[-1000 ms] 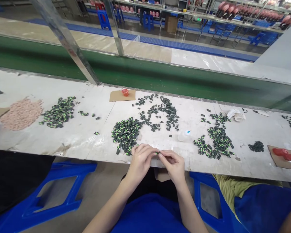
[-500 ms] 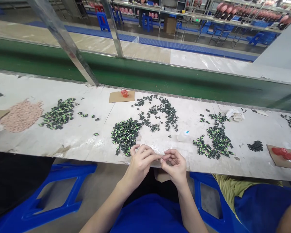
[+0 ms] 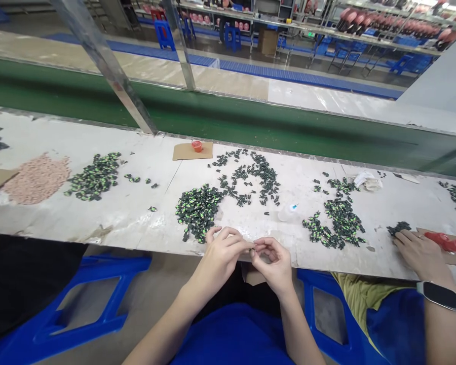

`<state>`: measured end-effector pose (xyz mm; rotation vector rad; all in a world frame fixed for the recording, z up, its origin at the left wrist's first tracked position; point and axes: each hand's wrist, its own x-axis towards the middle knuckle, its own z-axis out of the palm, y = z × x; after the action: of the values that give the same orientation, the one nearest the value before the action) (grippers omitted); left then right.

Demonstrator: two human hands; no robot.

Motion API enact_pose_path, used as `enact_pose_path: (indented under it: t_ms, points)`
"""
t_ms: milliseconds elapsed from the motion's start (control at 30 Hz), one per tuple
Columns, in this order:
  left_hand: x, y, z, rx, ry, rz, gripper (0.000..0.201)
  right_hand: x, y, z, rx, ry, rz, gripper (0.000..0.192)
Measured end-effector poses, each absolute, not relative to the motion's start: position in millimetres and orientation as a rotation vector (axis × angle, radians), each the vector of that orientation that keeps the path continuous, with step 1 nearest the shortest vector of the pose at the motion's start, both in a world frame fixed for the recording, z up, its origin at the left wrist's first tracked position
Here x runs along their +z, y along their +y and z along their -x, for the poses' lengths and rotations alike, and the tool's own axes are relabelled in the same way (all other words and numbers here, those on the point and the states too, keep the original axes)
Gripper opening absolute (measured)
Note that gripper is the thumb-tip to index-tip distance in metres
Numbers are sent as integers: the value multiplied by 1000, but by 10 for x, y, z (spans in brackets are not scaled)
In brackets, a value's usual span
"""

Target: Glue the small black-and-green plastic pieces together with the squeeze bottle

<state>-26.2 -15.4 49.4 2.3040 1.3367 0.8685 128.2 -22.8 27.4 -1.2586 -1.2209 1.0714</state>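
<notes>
My left hand point(image 3: 221, 256) and my right hand point(image 3: 274, 259) meet fingertip to fingertip at the near edge of the white worktable point(image 3: 129, 213). Between the fingertips sits a tiny dark part point(image 3: 253, 250), pinched from both sides. Just beyond my left hand lies a dense pile of black-and-green parts point(image 3: 197, 209). A looser scatter of dark parts point(image 3: 253, 175) spreads further back. A small clear glue bottle with a blue tip point(image 3: 288, 213) stands to the right of my hands.
A co-worker's hand with a wristwatch point(image 3: 421, 256) rests on the table at right by a small dark pile point(image 3: 399, 228) and cardboard with red caps point(image 3: 446, 242). More green-black piles point(image 3: 340, 223) point(image 3: 93, 177), a pink pile point(image 3: 36, 177), a red cup on cardboard point(image 3: 196, 146), a green conveyor point(image 3: 228, 119).
My hands stayed at the table edge, fingers shifting slightly around the small part. A co-worker's hand with a watch has come into view at the right and reached the small dark pile.
</notes>
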Motion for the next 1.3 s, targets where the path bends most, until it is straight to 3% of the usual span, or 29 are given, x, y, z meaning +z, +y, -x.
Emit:
enact_pose_path:
  t_ms: [100,467,900,1033,1133,1300]
  points:
    - [510,-113,272,861,1345,-2240,21,302,-253,-1329,1134,-1209,1249,13]
    - [549,-104,249,1016,1173,-2314,24,200,-292,-1401,1350,-1076,1177,20]
    - [458,-177,201,976,1126,-2361,20,343,-312,-1449,1352,-1181,1207,11]
    - [353,-156,257,792,1261,-2299,23,310,-258,-1629,1099,-1269,1398,14]
    - [302,-87,465,791,1568,-2213,27,278,-217,-1878,709,-1258,1600,18]
    - [314,25,796,735,1898,-2116,14,269,-101,-2164,14,-1202,1732,24]
